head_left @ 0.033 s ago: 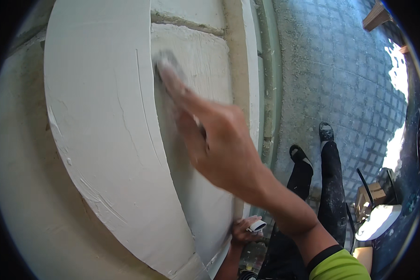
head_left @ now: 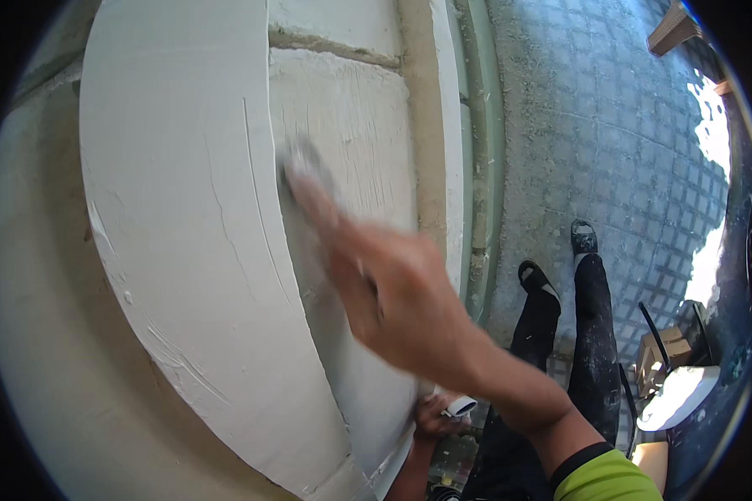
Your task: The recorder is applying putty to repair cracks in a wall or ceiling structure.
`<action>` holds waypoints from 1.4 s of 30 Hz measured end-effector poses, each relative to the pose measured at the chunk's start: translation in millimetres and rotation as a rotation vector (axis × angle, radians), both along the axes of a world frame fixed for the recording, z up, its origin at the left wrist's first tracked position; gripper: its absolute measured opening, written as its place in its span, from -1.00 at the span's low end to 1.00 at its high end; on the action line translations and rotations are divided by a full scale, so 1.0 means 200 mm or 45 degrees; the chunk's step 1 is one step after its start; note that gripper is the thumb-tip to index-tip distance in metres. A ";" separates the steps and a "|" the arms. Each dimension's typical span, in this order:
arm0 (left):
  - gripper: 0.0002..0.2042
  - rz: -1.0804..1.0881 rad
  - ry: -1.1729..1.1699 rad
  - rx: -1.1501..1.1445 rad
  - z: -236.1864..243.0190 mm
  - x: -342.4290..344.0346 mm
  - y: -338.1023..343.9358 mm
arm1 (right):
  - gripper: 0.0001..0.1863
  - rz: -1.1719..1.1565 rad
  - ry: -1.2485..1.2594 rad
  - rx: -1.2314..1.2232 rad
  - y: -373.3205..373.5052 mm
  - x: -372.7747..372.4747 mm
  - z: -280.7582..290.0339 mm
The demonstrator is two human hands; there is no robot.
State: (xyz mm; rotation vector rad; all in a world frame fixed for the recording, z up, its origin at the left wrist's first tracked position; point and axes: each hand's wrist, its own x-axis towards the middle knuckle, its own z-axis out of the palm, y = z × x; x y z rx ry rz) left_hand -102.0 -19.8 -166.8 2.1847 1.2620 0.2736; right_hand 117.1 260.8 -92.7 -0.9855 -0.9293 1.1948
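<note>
My right hand (head_left: 384, 284) reaches across from the lower right, its fingers closed on a grey, blurred flat tool (head_left: 309, 167), whose exact kind is smeared by motion. The tool rests against the recessed plaster panel (head_left: 351, 125), beside the raised edge of a broad white plastered band (head_left: 175, 167). Long scratches and ridges mark that band. Lower down, at the panel's near end, my left hand (head_left: 433, 416) is closed round a small white thing with a dark hollow end (head_left: 460, 407). What its other end looks like is hidden by the fingers.
A pale green ledge (head_left: 480, 167) runs along the wall's right side. Beyond lies the paved floor (head_left: 593, 125), with my sandalled feet (head_left: 585, 236) on it. A cardboard box (head_left: 664, 359) and a white rounded object (head_left: 681, 397) stand at the lower right; a brown woven piece (head_left: 673, 32) is at the top right.
My right hand and the grey tool have slid down along the band's edge, toward me. The left hand stays in nearly the same place with its white thing.
</note>
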 end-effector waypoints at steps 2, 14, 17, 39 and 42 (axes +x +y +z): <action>-0.70 -0.066 0.023 0.021 -0.04 -0.09 -0.06 | -0.35 0.140 0.011 -0.077 -0.25 -0.08 0.02; -0.70 -0.001 0.043 0.082 0.01 -0.03 0.02 | -0.41 0.096 0.009 -0.012 -0.12 -0.05 0.08; -0.71 -0.053 0.059 0.078 0.02 -0.01 -0.01 | -0.41 0.038 -0.070 -0.058 0.09 0.04 0.03; -0.69 -0.034 0.126 0.051 0.02 0.02 -0.03 | -0.42 0.076 0.068 -0.342 0.03 0.10 -0.13; -0.71 0.049 0.112 0.008 0.00 0.01 -0.06 | -0.42 0.236 0.103 -0.554 0.28 0.27 -0.10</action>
